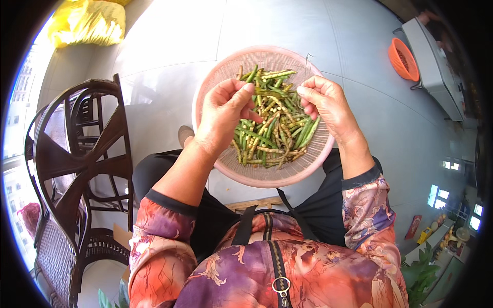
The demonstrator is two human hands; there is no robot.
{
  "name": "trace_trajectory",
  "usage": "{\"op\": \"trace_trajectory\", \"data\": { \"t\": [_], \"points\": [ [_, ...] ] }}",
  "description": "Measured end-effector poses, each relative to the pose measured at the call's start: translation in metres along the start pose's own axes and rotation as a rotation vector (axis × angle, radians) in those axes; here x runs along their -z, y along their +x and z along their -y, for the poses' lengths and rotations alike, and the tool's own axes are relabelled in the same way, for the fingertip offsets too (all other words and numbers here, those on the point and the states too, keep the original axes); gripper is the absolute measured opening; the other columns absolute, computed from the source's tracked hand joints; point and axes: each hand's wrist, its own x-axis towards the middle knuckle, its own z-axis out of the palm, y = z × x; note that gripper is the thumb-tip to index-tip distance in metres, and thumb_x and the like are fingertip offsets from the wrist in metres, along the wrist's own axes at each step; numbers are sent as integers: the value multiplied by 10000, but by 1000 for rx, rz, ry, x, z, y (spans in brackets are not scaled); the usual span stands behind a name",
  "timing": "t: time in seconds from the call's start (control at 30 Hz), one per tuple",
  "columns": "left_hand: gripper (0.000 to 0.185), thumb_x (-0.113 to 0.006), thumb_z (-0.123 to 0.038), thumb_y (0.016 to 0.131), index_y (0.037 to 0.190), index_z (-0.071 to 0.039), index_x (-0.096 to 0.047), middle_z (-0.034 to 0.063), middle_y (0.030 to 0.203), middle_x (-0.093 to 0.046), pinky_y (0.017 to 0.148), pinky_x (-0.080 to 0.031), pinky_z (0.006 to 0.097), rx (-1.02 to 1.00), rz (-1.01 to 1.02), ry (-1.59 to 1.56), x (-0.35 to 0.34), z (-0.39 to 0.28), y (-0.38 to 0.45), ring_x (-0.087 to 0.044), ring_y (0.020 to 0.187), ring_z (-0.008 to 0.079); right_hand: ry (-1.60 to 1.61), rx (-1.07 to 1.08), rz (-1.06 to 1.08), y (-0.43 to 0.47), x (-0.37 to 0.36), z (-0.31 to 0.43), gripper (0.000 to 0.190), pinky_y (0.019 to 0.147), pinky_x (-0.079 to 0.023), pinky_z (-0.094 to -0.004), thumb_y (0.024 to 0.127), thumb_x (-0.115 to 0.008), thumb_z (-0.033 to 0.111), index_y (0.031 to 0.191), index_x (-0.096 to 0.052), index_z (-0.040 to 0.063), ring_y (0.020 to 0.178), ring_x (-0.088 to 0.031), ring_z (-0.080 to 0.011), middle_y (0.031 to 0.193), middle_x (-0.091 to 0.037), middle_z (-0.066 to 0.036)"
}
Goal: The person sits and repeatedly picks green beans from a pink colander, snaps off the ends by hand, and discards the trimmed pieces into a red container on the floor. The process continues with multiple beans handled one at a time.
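Note:
A round pink plastic basket (231,173) holds many green and brownish bean pods (269,134), some of them short pieces. Over its left part is my left hand (231,107), thumb and forefinger pinched at the end of a yellow-green bean pod (269,92) that points toward the right hand. My right hand (325,102) hangs over the basket's right side, its thumb and forefinger pressed together on a thin fibrous strand (308,63) that sticks up past the rim. The other fingers of both hands are curled. What lies beneath the palms is hidden.
Dark rattan chairs (88,161) stand at the left, with a yellow bag (90,23) at upper left. An orange basket (402,59) is beside a pale cabinet-like object (435,69) at upper right. Green plants (420,269) are at lower right. My knees flank the pink basket.

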Motion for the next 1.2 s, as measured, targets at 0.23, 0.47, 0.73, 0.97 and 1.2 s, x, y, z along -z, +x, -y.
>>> {"op": "trace_trajectory", "data": {
  "t": [0.23,0.47,0.73,0.97,1.2],
  "points": [
    [191,-556,-163,963,795,-72,-562,-29,681,-474,608,-564,284,3,-8,136,-8,1,2,-440,552,53,241,447,-364,-20,36,0,88,508,-432,-197,913,-637,141,875,-613,66,589,-546,-70,746,-608,-6],
    [144,-573,-139,952,840,-49,-580,-20,692,-492,605,-559,272,-15,-18,157,4,6,4,-472,562,62,264,479,-972,-125,129,-65,96,514,-454,-238,900,-653,124,898,-606,40,608,-580,-111,777,-638,-51],
    [89,-574,-112,956,894,-49,-581,14,724,-577,640,-602,301,15,15,90,25,21,12,-527,554,58,360,-240,-1323,-261,157,-239,117,518,-461,-239,911,-640,178,926,-605,68,641,-599,-109,792,-640,-20],
    [93,-589,-109,945,888,-34,-588,26,729,-582,663,-606,327,22,-3,67,31,26,7,-540,572,74,567,-295,-1235,-266,141,-283,102,517,-469,-245,916,-624,174,882,-573,92,635,-601,-123,785,-629,-22],
    [137,-602,-95,926,802,-38,-587,27,702,-559,636,-611,330,33,0,123,14,23,2,-539,564,100,485,128,-1233,-232,139,-176,121,572,-473,-256,921,-628,187,923,-584,74,660,-598,-129,811,-633,-31]
  ]
}}
